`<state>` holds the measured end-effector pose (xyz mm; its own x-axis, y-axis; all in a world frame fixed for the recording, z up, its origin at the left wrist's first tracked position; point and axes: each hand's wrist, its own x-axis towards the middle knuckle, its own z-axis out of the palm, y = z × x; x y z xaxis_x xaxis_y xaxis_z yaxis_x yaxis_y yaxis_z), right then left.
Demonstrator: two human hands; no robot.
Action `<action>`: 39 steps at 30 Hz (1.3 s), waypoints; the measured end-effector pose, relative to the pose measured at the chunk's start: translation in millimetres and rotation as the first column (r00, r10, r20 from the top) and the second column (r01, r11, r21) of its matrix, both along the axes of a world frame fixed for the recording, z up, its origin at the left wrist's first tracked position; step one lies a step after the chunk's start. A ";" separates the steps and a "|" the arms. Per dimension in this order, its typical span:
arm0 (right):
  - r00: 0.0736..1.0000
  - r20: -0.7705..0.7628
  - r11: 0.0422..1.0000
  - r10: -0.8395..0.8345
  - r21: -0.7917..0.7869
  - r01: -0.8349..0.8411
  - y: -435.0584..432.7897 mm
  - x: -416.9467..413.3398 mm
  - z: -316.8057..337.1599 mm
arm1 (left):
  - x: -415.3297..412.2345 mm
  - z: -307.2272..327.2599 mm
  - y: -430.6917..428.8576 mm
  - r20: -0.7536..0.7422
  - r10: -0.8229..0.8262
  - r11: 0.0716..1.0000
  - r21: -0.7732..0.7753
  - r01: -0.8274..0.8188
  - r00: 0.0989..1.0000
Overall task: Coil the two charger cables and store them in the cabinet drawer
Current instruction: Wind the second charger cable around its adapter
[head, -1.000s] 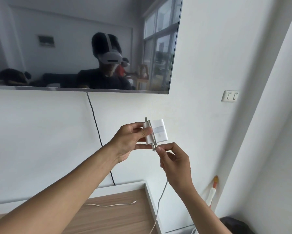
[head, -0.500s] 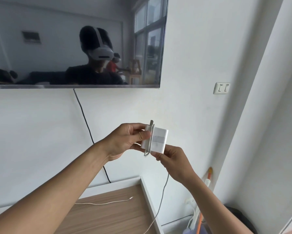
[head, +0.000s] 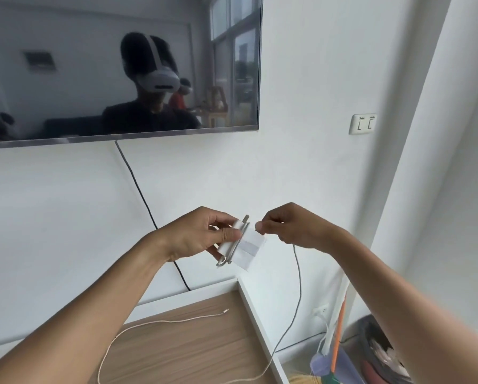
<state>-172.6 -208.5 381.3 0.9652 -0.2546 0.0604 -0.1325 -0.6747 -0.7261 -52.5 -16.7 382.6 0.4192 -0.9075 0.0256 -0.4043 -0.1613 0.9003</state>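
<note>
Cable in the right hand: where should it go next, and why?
Probably one more loop around the white charger block. The left hand holds the block with a few turns already on it, the right hand pinches the cable beside it, and a long slack length hangs down past the cabinet top.

- the charger block (head: 249, 246) sits between the left hand (head: 202, 236), which holds it from the left, and the right hand (head: 290, 225), just to its upper right.
- a cable (head: 298, 286) hangs from the right hand's pinch, down past the right edge of the cabinet top (head: 190, 353).
- a second cable (head: 154, 322) lies on the cabinet top, below the hands.
- the television (head: 94, 65) hangs on the wall above, with a wall switch (head: 362, 123) to its right.
</note>
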 end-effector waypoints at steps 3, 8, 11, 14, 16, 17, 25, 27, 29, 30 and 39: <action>1.000 0.011 1.000 0.008 -0.002 -0.008 10.6 6.4 8.7 | 4.0 -2.8 1.8 0.041 0.059 0.998 0.000 -0.059 0.997; 0.989 0.147 0.983 -0.020 -0.179 0.046 29.4 18.7 7.8 | 5.7 -3.8 2.7 0.097 0.156 0.988 -0.026 -0.154 0.983; 0.968 0.251 0.969 -0.014 -0.234 0.075 37.4 19.9 2.6 | 7.4 -1.8 3.5 0.092 0.219 0.975 -0.058 -0.214 0.971; 0.923 0.384 0.937 0.015 -0.328 0.121 49.4 19.2 -2.6 | 7.4 -1.7 2.2 0.006 0.324 0.939 -0.122 -0.321 0.946; 0.884 0.467 0.911 0.018 -0.372 0.178 58.9 18.2 -6.6 | 6.9 -1.9 1.0 -0.094 0.367 0.912 -0.159 -0.378 0.925; 0.861 0.509 0.900 0.017 -0.382 0.208 63.8 17.7 -9.4 | 7.0 -1.6 0.2 -0.145 0.376 0.902 -0.171 -0.397 0.915; 0.724 0.690 0.953 -0.006 -0.215 0.212 77.2 15.7 -38.2 | 11.1 7.0 2.4 -0.403 0.359 0.863 -0.199 -0.464 0.842; 0.714 0.700 0.966 -0.015 -0.174 0.191 77.0 16.0 -42.0 | 11.8 9.7 4.0 -0.422 0.341 0.867 -0.205 -0.455 0.840; 0.707 0.707 0.968 -0.018 -0.166 0.191 76.5 16.5 -43.9 | 11.0 10.5 5.5 -0.427 0.316 0.877 -0.209 -0.432 0.847; 0.703 0.711 0.966 -0.012 -0.173 0.193 76.6 16.6 -44.7 | 10.4 10.4 5.9 -0.427 0.305 0.880 -0.215 -0.423 0.851; 0.680 0.732 0.928 0.042 -0.281 0.245 87.1 14.9 -53.5 | 3.1 5.9 2.0 -0.386 0.379 0.842 -0.233 -0.487 0.841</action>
<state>-157.7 -121.4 327.8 0.5525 -0.1738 0.8152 0.2461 -0.9004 -0.3588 -49.5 -14.7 388.5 0.8004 -0.5951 0.0729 -0.0486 0.0567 0.9972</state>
